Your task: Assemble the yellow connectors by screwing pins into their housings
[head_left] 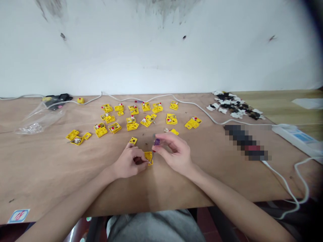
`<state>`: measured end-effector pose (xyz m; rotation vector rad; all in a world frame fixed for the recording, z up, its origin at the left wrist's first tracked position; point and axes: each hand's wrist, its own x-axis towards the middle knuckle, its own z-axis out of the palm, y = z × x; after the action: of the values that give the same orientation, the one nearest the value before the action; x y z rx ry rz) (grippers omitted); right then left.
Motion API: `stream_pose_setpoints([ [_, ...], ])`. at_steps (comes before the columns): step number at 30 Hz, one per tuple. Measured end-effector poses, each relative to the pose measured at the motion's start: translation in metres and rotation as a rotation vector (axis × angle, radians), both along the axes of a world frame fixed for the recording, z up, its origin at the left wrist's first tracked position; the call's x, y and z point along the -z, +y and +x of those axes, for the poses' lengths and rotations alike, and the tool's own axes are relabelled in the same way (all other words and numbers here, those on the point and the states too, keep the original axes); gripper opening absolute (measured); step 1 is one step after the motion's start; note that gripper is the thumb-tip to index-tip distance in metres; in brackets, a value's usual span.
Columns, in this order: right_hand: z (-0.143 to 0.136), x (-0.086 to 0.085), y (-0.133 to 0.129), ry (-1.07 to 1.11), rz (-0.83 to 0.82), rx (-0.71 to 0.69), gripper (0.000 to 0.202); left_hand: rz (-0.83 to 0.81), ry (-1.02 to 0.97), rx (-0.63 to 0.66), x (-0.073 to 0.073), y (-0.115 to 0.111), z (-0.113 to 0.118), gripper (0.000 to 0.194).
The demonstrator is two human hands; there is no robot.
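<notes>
A small yellow plastic case half stands on the table with its open side toward me. My left hand is closed, thumb and fingertips pinching the case's near edge. Between the thumb and fingers of my right hand is a small screwdriver with a purple and red handle. Its thin shaft slants down to the case; whether the tip touches a screw is too small to tell. A yellow cover with round holes lies just beyond my left fingers. Another yellow piece lies beyond my right hand.
Several opened yellow cases with red buttons are spread across the table. Black and white small parts are heaped at the back right. A clear plastic bag lies left, a power strip right. A white cable crosses the back.
</notes>
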<state>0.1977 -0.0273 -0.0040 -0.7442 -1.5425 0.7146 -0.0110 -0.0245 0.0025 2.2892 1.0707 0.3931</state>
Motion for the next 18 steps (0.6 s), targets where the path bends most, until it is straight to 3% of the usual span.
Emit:
stream_pose_setpoints([
  [5, -0.0007, -0.0075, -0.0036, -0.072, 0.077, -0.104, 0.027, 0.011, -0.015, -0.006, 0.0015, -0.0008, -0.0004, 0.018],
  [9, 0.0021, -0.0022, -0.0064, -0.031, 0.136, -0.068, 0.032, 0.021, -0.021, 0.008, 0.0020, 0.0001, -0.0002, 0.017],
  [13, 0.0045, 0.0014, -0.0088, -0.059, 0.114, -0.134, 0.037, 0.016, -0.026, -0.007, 0.0017, -0.0003, 0.0004, 0.018],
  [18, 0.0048, -0.0014, -0.0102, -0.131, 0.250, -0.048, 0.045, 0.020, -0.016, -0.008, 0.0040, -0.0012, 0.0005, 0.020],
])
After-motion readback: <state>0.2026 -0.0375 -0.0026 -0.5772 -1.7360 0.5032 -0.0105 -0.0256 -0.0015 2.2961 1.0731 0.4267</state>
